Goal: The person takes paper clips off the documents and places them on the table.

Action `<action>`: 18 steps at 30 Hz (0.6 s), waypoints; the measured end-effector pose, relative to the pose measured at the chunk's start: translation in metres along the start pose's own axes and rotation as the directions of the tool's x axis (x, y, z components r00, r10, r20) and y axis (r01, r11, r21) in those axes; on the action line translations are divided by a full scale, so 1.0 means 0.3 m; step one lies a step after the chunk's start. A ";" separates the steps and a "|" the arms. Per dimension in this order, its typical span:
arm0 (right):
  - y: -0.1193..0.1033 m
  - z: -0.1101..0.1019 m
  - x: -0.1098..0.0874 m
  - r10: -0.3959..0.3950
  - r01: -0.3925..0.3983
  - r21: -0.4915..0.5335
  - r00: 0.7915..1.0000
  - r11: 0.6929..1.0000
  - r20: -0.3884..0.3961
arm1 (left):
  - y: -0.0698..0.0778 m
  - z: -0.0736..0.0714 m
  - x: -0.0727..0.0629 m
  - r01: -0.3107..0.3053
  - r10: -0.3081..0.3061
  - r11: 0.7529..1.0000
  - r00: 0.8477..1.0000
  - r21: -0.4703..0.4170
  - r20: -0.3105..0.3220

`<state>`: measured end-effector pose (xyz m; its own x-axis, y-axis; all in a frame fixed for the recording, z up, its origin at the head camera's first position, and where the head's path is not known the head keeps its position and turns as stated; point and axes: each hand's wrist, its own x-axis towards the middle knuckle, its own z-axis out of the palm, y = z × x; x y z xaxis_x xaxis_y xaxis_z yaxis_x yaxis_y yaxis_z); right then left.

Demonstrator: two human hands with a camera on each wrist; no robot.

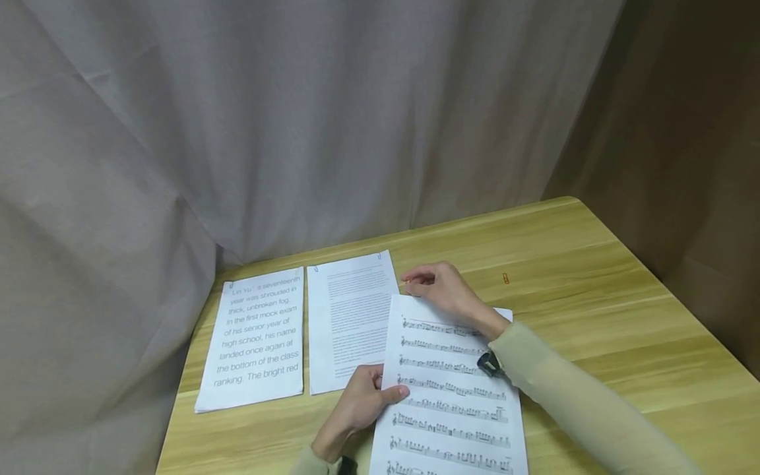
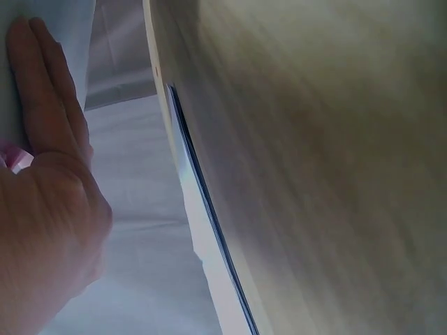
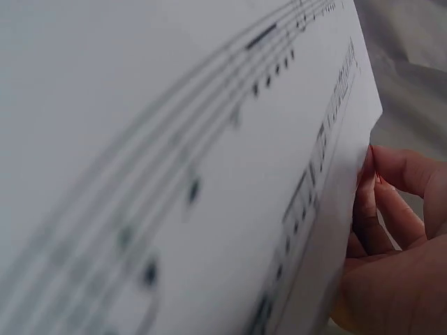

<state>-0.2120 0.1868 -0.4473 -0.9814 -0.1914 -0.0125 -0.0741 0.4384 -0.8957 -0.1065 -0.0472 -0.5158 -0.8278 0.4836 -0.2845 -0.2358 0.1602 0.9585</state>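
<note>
Printed sheet music (image 1: 454, 422) is held up off the table by my left hand (image 1: 363, 401) at its left edge. The thumb lies on the printed face and the fingers are behind the paper, as the left wrist view shows. My right hand (image 1: 445, 289) is at the top edge of the sheet music, near its upper left corner. Between its thumb and fingertips it pinches a small thin red piece (image 3: 378, 167), which looks like a paper clip, mostly hidden by the fingers. Whether this piece touches the paper I cannot tell.
An orange paper clip (image 1: 506, 278) lies on the wooden table (image 1: 605, 316) right of my right hand. To the left lie a large-print stack (image 1: 255, 359) with a clip at its top left corner and a small-print document (image 1: 320, 330) with clips at both top corners. Grey curtain (image 1: 356, 132) hangs behind.
</note>
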 end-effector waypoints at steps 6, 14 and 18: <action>0.027 -0.049 -0.016 -0.009 0.010 0.035 0.999 0.999 -0.031 | 0.002 -0.004 -0.004 0.006 -0.006 1.000 0.999 -0.010 -0.033; 0.078 -0.143 -0.043 0.037 -0.035 0.027 0.997 0.999 -0.066 | 0.005 -0.015 -0.005 0.002 -0.003 1.000 0.999 -0.019 -0.048; 0.106 -0.193 -0.055 0.032 -0.031 0.016 0.996 0.999 -0.086 | 0.007 -0.022 -0.003 -0.011 0.011 1.000 0.998 -0.014 -0.056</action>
<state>-0.2084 0.2547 -0.4498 -0.9949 -0.1009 -0.0028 -0.0411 0.4295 -0.9021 -0.1096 -0.0531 -0.5135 -0.8573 0.4366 -0.2727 -0.2333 0.1428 0.9619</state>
